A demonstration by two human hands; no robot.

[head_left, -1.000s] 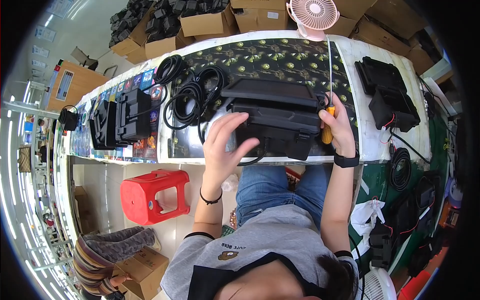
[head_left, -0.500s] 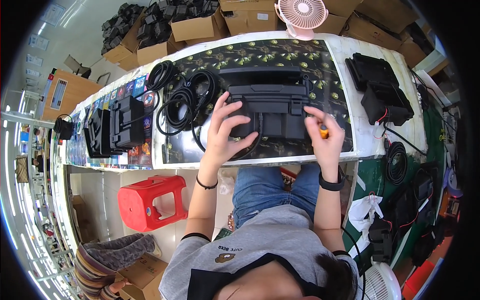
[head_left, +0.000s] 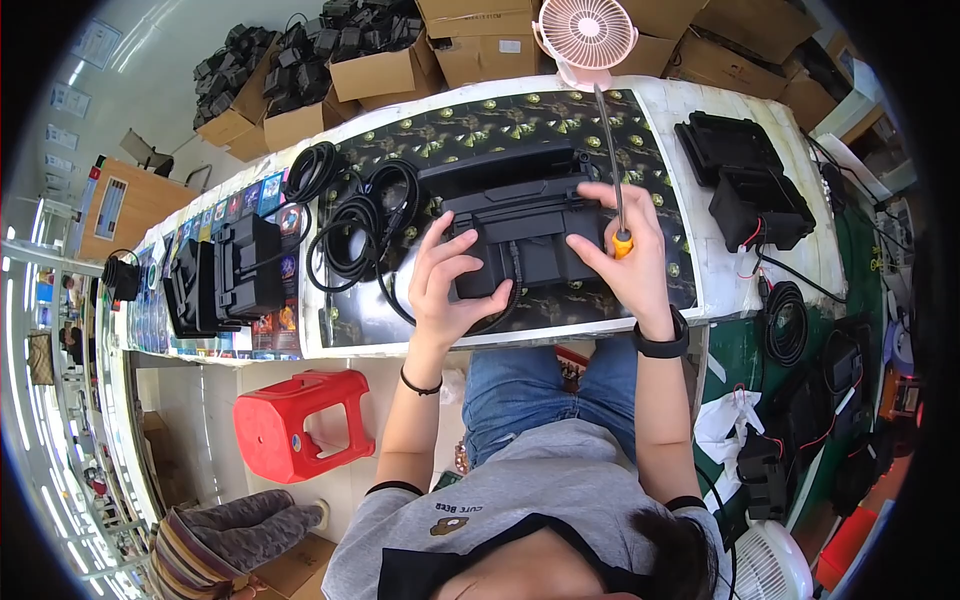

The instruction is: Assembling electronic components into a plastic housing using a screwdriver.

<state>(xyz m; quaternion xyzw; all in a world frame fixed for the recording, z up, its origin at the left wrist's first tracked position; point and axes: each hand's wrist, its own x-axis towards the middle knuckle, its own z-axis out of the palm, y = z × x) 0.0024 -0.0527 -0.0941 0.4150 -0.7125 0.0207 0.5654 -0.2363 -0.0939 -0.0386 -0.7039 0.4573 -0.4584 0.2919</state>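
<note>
A large black plastic housing (head_left: 520, 225) lies on the patterned mat in front of me. My left hand (head_left: 445, 285) grips its near left corner, fingers spread over the top. My right hand (head_left: 625, 255) rests on the housing's right end and holds a screwdriver (head_left: 612, 160) with an orange handle, its long shaft pointing away from me toward the fan. Coiled black cables (head_left: 360, 225) lie just left of the housing, one lead running under my left hand.
A white workbench (head_left: 700, 300) carries more black housings at the left (head_left: 225, 275) and the right (head_left: 750, 185). A pink desk fan (head_left: 585, 35) and cardboard boxes (head_left: 375, 70) stand at the back. A red stool (head_left: 295, 420) is below left, beside my knees.
Both hands slid along the housing: the left from its top to the near left corner, the right inward onto the right end, with the screwdriver now standing up toward the fan.
</note>
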